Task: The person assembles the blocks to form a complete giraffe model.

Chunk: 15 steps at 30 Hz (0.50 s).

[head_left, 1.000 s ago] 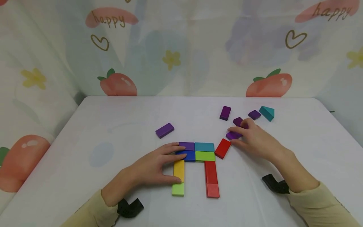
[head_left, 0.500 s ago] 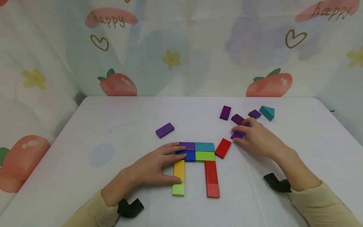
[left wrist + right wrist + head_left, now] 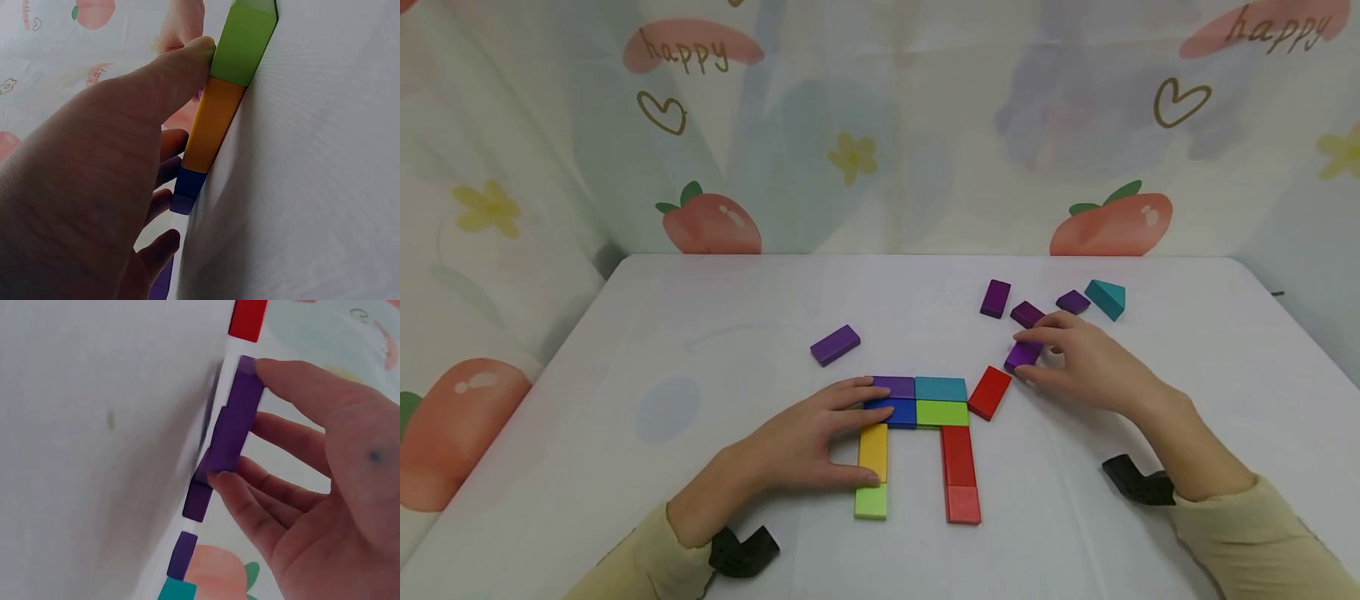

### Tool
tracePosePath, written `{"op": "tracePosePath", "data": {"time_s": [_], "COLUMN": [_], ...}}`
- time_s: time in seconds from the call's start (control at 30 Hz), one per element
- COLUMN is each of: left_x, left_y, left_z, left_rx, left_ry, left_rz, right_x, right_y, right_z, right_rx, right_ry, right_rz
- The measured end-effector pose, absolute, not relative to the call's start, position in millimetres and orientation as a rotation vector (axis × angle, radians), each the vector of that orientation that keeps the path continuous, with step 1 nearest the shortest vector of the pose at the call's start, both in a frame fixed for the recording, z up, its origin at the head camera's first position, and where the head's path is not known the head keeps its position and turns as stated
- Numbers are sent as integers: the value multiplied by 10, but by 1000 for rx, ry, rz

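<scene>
In the head view my left hand (image 3: 790, 433) lies over the left side of a flat arrangement of colored blocks. Its fingertips touch a purple block (image 3: 902, 386) and a blue block (image 3: 906, 414), while the thumb reaches a yellow block (image 3: 872, 446) above a light green block (image 3: 871, 503). A teal block (image 3: 940, 388), a lime block (image 3: 942, 413) and two red blocks (image 3: 957, 454) form the right side. My right hand (image 3: 1097, 367) pinches another purple block (image 3: 1022, 357) between thumb and fingers; the right wrist view shows this rectangular block (image 3: 239, 415) spanning the gap.
A slanted red block (image 3: 990, 392) touches or nearly touches the arrangement's right corner. Purple blocks lie at the back (image 3: 996, 298) and left (image 3: 836, 345). Beyond my right fingers are more purple pieces (image 3: 1027, 313) and a teal triangular block (image 3: 1106, 299). Patterned cloth hangs behind the table.
My right hand has shifted slightly right with its purple block, which has turned and shows more of its face. A purple block behind it is more exposed. My left hand stays put.
</scene>
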State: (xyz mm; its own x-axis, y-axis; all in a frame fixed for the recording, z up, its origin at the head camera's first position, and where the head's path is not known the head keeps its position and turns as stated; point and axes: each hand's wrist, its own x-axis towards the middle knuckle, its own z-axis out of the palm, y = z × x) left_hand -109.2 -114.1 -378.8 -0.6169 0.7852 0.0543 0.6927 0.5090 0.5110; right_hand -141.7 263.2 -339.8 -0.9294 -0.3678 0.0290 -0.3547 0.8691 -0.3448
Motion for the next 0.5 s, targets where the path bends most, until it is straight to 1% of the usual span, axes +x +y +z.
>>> {"op": "tracePosePath", "data": {"time_s": [0.23,0.5], "left_x": [-1104,-1120], "left_y": [-1170,-1132], "left_z": [-3778,-3801], "left_rx": [1265,1275], "left_ry": [2585,2561], "left_rz": [740,755], "right_x": [-1519,-1518], "right_y": [2523,2577], "right_z": [-3420,-3454], "right_rx": [-565,-560], "right_ry": [2983,2945], "right_rz": [-601,-621]}}
